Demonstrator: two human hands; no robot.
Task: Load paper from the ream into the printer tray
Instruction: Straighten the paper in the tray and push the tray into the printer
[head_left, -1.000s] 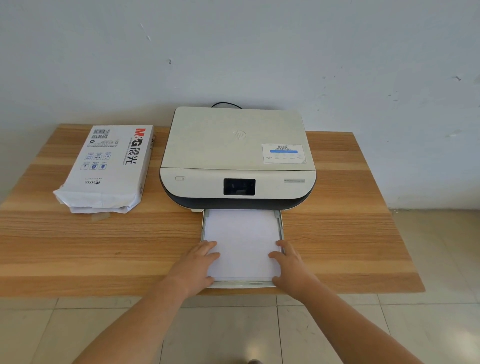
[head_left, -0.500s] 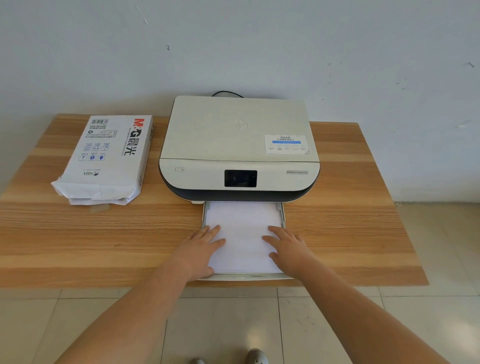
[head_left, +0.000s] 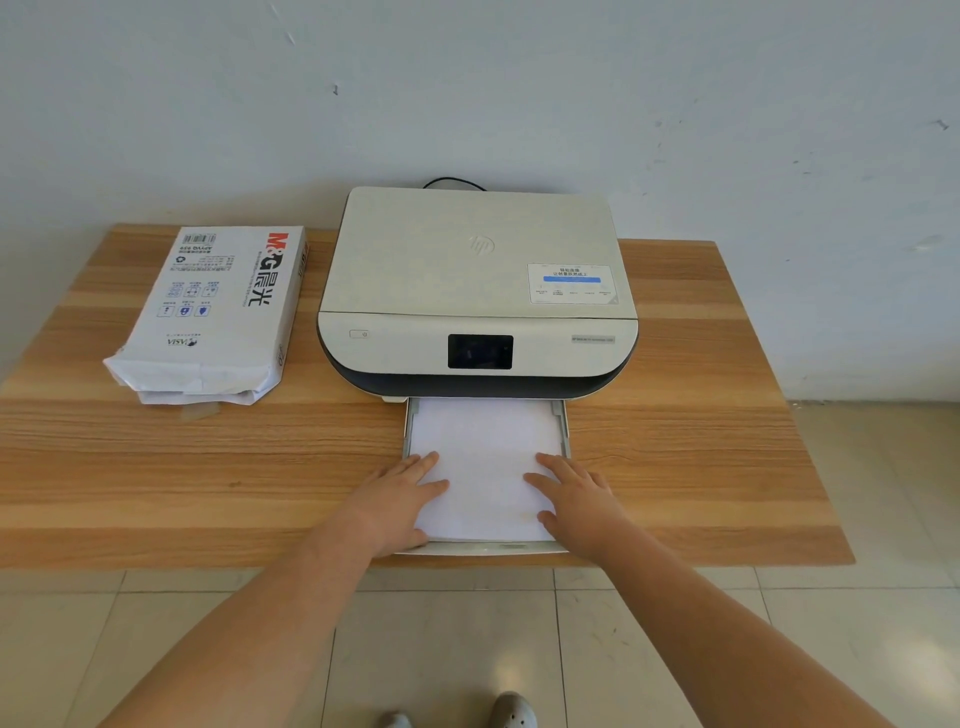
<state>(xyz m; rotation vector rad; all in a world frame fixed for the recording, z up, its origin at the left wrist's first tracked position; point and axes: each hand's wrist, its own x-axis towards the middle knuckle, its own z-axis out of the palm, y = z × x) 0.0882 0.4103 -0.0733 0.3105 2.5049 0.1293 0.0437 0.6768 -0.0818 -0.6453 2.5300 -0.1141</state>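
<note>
A beige printer (head_left: 478, 291) stands at the middle of the wooden table (head_left: 156, 467). Its tray (head_left: 565, 431) is pulled out toward me and holds a stack of white paper (head_left: 485, 457). My left hand (head_left: 395, 499) lies flat on the paper's near left corner, fingers spread. My right hand (head_left: 576, 499) lies flat on the near right corner, fingers spread as well. The opened white paper ream (head_left: 218, 312) lies on the table left of the printer.
A black cable (head_left: 452, 182) comes out behind the printer, against the wall. The tray's front lip reaches the table's near edge. A scrap of clear tape (head_left: 200, 412) lies in front of the ream. My shoes show on the tiled floor below.
Both hands slid forward from the tray's front edge onto the paper. The view shifted slightly downward.
</note>
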